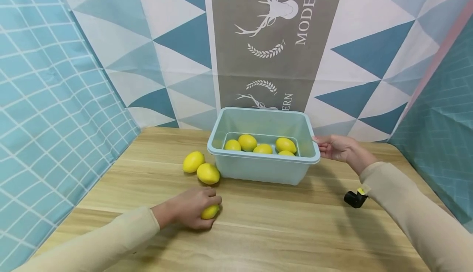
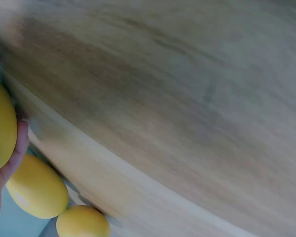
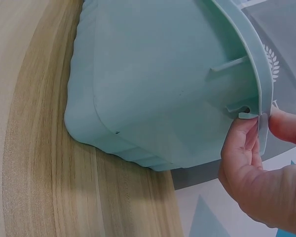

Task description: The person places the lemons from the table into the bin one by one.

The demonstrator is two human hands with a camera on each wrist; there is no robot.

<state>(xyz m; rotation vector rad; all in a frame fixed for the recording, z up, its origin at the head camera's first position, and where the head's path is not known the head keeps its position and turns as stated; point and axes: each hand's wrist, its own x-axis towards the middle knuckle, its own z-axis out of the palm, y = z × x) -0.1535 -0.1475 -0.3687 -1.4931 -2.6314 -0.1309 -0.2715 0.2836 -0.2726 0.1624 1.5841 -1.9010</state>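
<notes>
In the head view my left hand (image 1: 196,207) curls round a lemon (image 1: 210,211) low over the table, just in front of the bin. That lemon (image 2: 1,126) shows at the left edge of the left wrist view, with fingers behind it. My right hand (image 1: 338,148) pinches the rim at the right end of a light blue plastic bin (image 1: 258,169). In the right wrist view the thumb lies on one side of the rim (image 3: 266,84) and the fingers on the other. Several lemons (image 1: 247,142) lie inside the bin.
Two loose lemons, one behind (image 1: 194,162) and one nearer (image 1: 208,174), lie by the bin's left front corner. A small black elbow-shaped piece (image 1: 355,199) with a yellow tag rests near the right sleeve. Patterned cloth (image 1: 184,58) hangs behind the wooden table (image 1: 266,231).
</notes>
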